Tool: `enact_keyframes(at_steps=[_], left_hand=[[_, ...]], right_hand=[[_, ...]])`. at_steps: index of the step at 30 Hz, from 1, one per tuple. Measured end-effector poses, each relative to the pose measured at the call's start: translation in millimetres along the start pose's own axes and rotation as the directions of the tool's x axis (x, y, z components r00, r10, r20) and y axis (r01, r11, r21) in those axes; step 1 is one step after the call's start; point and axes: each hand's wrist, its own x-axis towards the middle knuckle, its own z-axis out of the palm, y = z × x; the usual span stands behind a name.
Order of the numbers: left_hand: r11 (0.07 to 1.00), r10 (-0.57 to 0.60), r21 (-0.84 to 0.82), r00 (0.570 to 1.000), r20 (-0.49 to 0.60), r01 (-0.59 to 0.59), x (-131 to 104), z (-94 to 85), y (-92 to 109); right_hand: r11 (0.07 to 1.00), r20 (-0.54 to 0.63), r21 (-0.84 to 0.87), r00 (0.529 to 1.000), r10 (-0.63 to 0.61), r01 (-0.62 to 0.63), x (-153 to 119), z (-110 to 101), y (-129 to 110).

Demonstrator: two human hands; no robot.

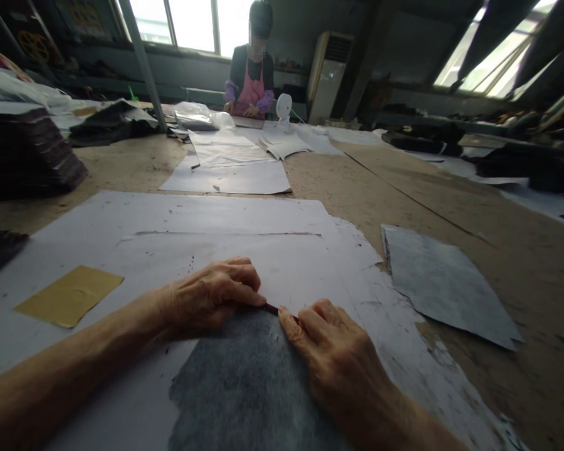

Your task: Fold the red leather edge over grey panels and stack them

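A dark grey sheet (244, 382) lies on white paper in front of me, with a narrow dark red edge (271, 309) showing along its far side. My left hand (216, 291) is closed at the left part of that edge, thumb and fingers pressed together on it. Just to the right, my right hand (331, 341) pinches the same edge with its fingers curled. A short stretch of the red edge shows between the two thumbs.
A yellow-brown piece (70, 295) lies at left on the white paper (207, 216). Grey sheets (444, 279) rest at right. A dark stack (28, 150) stands at far left. Across the table, a person in a pink apron (252, 84) works near a small white fan (284, 108).
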Motion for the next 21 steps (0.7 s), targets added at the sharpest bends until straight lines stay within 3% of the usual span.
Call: enact_keyframes(at_steps=[5,8,12,18,21], left_hand=[[0.991,0.043,0.123,0.997,0.059,-0.050,-0.4,1.4,5.3],[0.987,0.050,0.150,0.996,0.071,-0.061,0.8,1.7,8.6],[0.996,0.005,0.091,0.999,0.047,-0.010,-2.6,0.5,6.3],[0.996,-0.093,-0.033,0.982,-0.167,0.088,-24.0,-3.2,-7.3],[0.997,-0.079,-0.010,0.983,-0.166,0.078,-28.2,-6.0,-9.8]], right_hand=[[0.986,0.056,-0.133,0.994,-0.092,0.099,6.2,-6.0,-3.0],[0.984,0.035,-0.158,0.996,-0.080,0.084,16.1,-4.3,-8.5],[0.997,0.003,-0.036,0.998,-0.063,0.063,28.6,6.7,-13.6],[0.984,-0.014,0.164,0.998,-0.064,0.065,28.7,19.1,-4.8],[0.973,-0.023,0.226,0.999,-0.030,0.034,27.3,19.8,-0.1]])
